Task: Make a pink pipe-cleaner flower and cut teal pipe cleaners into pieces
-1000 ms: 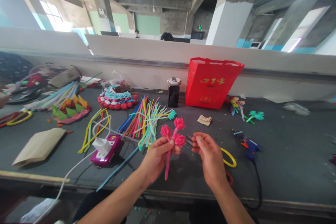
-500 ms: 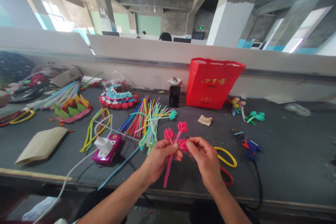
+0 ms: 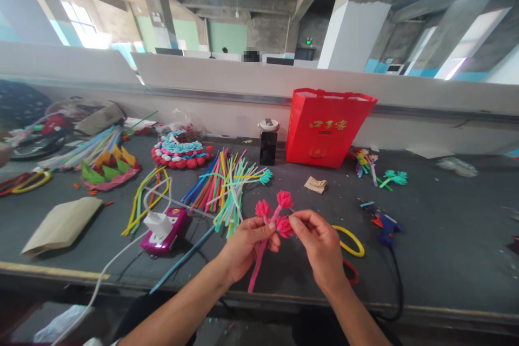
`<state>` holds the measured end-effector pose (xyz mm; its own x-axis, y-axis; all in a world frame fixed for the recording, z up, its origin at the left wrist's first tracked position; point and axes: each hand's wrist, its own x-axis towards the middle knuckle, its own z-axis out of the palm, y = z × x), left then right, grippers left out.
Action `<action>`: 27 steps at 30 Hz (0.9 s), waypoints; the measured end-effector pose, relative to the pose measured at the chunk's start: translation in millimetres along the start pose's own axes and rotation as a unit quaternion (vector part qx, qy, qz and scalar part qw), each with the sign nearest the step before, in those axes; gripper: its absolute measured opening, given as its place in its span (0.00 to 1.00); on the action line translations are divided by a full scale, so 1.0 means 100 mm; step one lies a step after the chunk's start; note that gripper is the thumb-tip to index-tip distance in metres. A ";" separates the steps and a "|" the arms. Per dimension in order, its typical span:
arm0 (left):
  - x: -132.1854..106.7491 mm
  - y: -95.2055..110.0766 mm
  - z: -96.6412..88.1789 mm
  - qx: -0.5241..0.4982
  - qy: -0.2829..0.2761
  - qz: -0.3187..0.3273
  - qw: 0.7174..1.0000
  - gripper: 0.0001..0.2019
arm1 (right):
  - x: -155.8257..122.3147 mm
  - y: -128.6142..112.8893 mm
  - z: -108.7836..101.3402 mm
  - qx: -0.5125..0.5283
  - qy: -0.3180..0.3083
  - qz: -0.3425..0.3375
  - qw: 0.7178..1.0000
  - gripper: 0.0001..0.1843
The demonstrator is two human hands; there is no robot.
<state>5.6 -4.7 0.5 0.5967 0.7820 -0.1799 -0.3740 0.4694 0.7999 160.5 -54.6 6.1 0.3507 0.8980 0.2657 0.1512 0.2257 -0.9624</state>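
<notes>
My left hand (image 3: pixel 245 244) is closed round the stem of a pink pipe-cleaner flower (image 3: pixel 273 212) that has three tufted heads. Its stem hangs down below my fingers towards the table's front edge. My right hand (image 3: pixel 319 246) pinches at the lowest flower head, and a small metal tip shows by its fingers. Both hands hover just above the dark grey table (image 3: pixel 438 227), near its front edge.
A heap of coloured pipe cleaners (image 3: pixel 225 184) lies just behind my hands. A purple power strip (image 3: pixel 164 230) with a white plug is at left, a glue gun (image 3: pixel 383 223) at right. A red bag (image 3: pixel 326 127) and a dark cup (image 3: pixel 268 143) stand at the back.
My right hand has closed in from beside the flower onto its lowest head. The flower and my left hand have dropped slightly towards me.
</notes>
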 end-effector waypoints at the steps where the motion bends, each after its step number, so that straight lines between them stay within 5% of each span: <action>1: -0.01 0.00 0.01 0.002 0.001 0.000 1.000 0.10 | 0.00 0.01 -0.01 -0.002 0.022 0.002 1.000 0.13; 6: -0.01 0.06 0.02 -0.015 0.033 0.048 0.998 0.09 | 0.03 0.04 -0.06 0.020 0.086 0.017 0.996 0.15; 13: 0.00 0.07 0.03 0.016 0.083 0.160 0.983 0.09 | -0.11 0.12 0.22 0.044 -0.143 0.104 0.983 0.19; 16: -0.02 0.03 0.05 0.022 0.096 0.126 0.987 0.10 | -0.21 0.16 0.35 0.022 -0.192 0.073 0.979 0.16; 22: -0.05 0.00 0.08 0.040 0.028 0.065 0.997 0.16 | -0.23 0.14 0.40 0.005 -0.157 0.085 0.984 0.20; 27: -0.03 -0.01 0.04 0.044 0.064 0.050 0.996 0.16 | -0.22 0.09 0.38 0.016 -0.182 0.108 0.977 0.22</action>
<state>7.3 -9.6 2.7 0.4616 0.8719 -0.1636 -0.3608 0.3530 0.8633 118.7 -57.8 -10.6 0.0176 0.9995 0.0247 0.0799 0.0232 -0.9965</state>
